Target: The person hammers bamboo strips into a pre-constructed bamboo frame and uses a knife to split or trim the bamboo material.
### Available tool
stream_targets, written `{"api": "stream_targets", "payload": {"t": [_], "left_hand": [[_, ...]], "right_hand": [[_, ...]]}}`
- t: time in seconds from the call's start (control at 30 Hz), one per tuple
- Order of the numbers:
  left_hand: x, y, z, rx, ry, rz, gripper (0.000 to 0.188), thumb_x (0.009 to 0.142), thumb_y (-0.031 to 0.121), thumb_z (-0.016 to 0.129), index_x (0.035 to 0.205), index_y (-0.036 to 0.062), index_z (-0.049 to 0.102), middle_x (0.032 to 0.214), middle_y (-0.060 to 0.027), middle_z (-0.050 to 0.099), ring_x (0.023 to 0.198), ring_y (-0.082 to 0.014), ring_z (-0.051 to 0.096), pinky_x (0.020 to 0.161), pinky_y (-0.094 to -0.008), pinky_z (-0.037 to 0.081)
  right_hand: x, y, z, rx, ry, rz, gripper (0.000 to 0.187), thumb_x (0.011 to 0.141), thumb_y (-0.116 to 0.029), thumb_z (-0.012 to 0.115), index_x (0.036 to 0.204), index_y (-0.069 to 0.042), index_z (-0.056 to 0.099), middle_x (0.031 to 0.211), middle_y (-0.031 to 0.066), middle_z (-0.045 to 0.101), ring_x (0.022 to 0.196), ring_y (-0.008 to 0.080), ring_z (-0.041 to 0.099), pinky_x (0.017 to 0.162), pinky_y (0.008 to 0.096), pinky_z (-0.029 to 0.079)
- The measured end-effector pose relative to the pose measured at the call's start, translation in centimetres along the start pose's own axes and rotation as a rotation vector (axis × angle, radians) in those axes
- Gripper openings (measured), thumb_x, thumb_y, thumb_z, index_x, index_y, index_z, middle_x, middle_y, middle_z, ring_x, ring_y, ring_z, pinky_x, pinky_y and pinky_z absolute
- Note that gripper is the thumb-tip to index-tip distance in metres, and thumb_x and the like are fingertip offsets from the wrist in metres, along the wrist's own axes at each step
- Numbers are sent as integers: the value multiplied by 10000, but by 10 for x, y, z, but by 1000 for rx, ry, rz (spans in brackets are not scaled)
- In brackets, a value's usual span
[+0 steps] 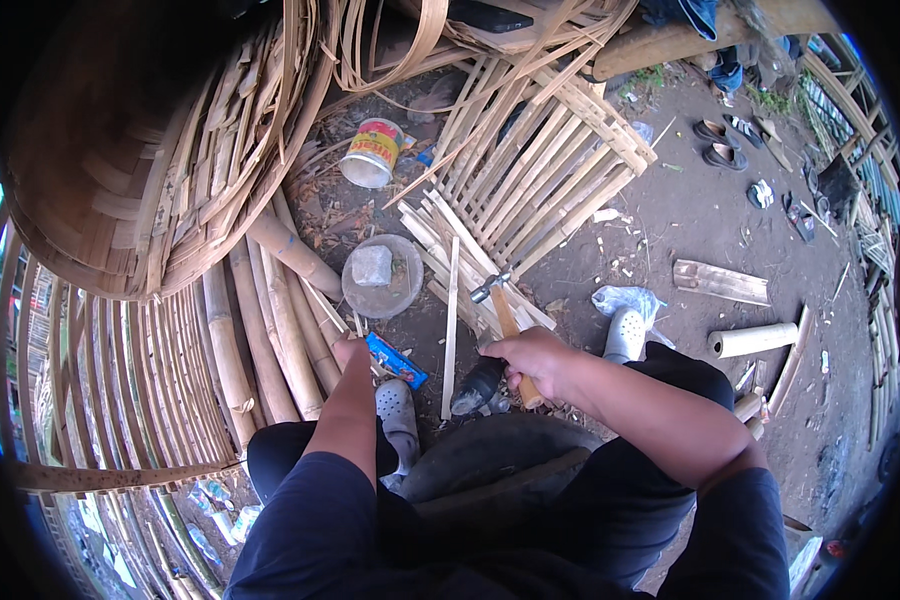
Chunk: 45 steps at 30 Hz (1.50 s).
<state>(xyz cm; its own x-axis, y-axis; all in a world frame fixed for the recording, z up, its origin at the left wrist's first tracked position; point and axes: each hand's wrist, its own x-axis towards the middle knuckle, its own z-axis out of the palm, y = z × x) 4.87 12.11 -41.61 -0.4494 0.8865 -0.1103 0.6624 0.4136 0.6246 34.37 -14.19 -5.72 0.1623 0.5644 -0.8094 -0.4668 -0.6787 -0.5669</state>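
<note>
My right hand (536, 362) is closed around the wooden handle of a hammer (506, 318), whose metal head points away from me. Behind the hammer lies a frame of pale bamboo slats (545, 165), with loose split strips at its near end. A single thin bamboo strip (451, 330) runs lengthwise between my hands. My left hand (349, 350) reaches down beside a blue packet (397, 360) and the ends of some bamboo pieces; its fingers are too hidden to read. Close to my right hand is a dark object (480, 386), its kind unclear.
A large woven bamboo basket (80, 190) looms at upper left, above bamboo poles (275, 330). A grey block (372, 266) sits on a round slab (402, 290), near a labelled bucket (372, 160). Rightward lie split bamboo (720, 282), a bamboo tube (755, 341) and sandals (724, 156).
</note>
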Motion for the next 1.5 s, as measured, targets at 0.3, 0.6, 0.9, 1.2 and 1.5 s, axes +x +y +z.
{"api": "stream_targets", "payload": {"t": [0.3,0.6,0.9,1.2,1.5], "left_hand": [[-64,63,-30,-224,101,-10,213,668,-12,631,849,63,716,820,-141,680,751,-274,661,712,-365,518],[-66,80,-73,146,-214,58,255,737,216,665,945,74,707,978,-150,679,907,-282,661,807,-368,517],[-107,82,-37,-649,-383,-226,74,774,0,586,807,35,642,746,-49,623,663,-157,595,564,-313,463],[-314,169,-69,-697,-445,18,120,716,-43,557,781,24,633,619,-25,575,543,-96,537,474,-282,404],[-325,193,-35,-643,-505,381,66,722,-36,564,741,11,604,659,-40,607,596,-106,545,540,-285,419]], "right_hand": [[0,-6,-3,37,-19,-36,134,786,-34,667,750,27,553,597,67,473,418,144,402,350,293,319],[3,-3,-6,22,-10,-56,152,774,-40,679,740,-2,536,625,60,469,455,145,419,393,303,362],[10,-9,-4,121,-103,-49,123,822,-35,630,754,-18,528,613,53,468,436,118,384,372,265,330],[2,-32,-34,249,-70,-152,96,830,-49,616,827,-10,529,681,69,485,423,103,357,335,212,311],[-6,-45,-63,349,-51,-192,78,869,-48,563,919,2,528,713,94,511,440,72,357,326,160,307]]}}
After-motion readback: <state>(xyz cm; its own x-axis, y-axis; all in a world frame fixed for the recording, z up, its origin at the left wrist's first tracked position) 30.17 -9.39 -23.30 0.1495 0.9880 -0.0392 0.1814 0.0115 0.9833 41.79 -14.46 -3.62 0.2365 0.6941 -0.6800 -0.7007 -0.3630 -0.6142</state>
